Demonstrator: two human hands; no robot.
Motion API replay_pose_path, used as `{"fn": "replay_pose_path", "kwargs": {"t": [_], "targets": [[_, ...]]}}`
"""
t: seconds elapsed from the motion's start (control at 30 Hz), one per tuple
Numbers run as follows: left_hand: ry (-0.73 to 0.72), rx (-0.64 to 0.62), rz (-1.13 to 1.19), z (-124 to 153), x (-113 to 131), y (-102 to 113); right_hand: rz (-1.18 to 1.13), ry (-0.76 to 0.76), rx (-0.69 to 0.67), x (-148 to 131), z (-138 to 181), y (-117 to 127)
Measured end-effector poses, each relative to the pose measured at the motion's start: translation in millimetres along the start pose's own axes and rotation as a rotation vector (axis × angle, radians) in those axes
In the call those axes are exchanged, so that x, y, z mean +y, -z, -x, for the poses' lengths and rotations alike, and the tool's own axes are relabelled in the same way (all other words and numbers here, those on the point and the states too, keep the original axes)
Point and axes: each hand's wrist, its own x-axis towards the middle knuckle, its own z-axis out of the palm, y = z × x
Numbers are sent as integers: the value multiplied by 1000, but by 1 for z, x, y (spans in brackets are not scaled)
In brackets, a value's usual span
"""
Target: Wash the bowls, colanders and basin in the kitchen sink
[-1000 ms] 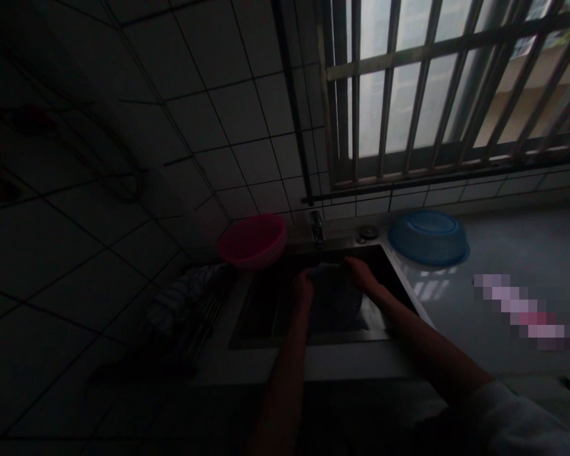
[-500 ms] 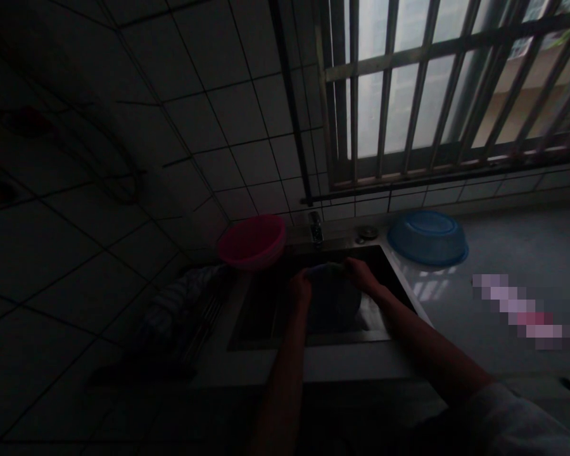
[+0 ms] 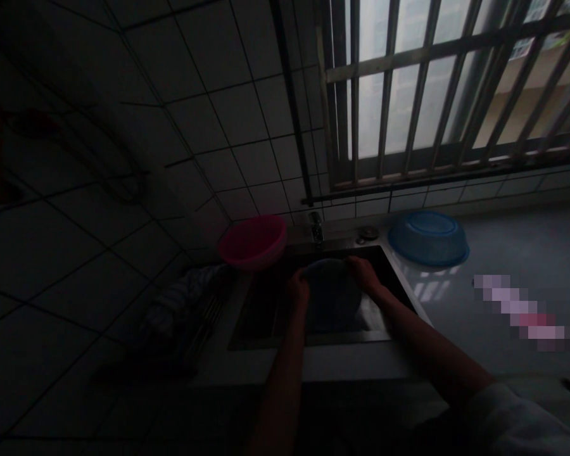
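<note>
Both my hands reach into a steel sink in a dark kitchen. My left hand grips the left rim of a round bluish basin that stands tilted up in the sink. My right hand is closed on the basin's upper right rim. A tap stands just behind the basin at the sink's back edge.
A pink basin sits at the sink's back left corner. A blue basin lies upside down on the counter to the right. A striped cloth lies left of the sink. A barred window is above.
The basin has tipped up between my hands, so its round face now shows more fully. My left hand has shifted slightly along its rim.
</note>
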Motion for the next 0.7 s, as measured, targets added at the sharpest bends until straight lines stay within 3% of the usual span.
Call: {"fn": "replay_pose_path", "kwargs": {"t": [0.17, 0.27, 0.43, 0.53, 0.63, 0.7], "targets": [[-139, -171, -14, 8, 12, -11, 90, 152, -64, -26, 5, -16], [-119, -113, 26, 8, 12, -8, 97, 157, -64, -32, 3, -18], [6, 73, 104, 3, 7, 0, 47, -21, 49, -5, 1, 4], [-55, 4, 95, 7, 13, -5, 94, -6, 26, -8, 5, 0], [-155, -107, 84, 13, 18, -11, 109, 118, -67, -27, 7, -18], [-159, -107, 83, 13, 17, -10, 90, 174, -105, -34, 6, -23]]}}
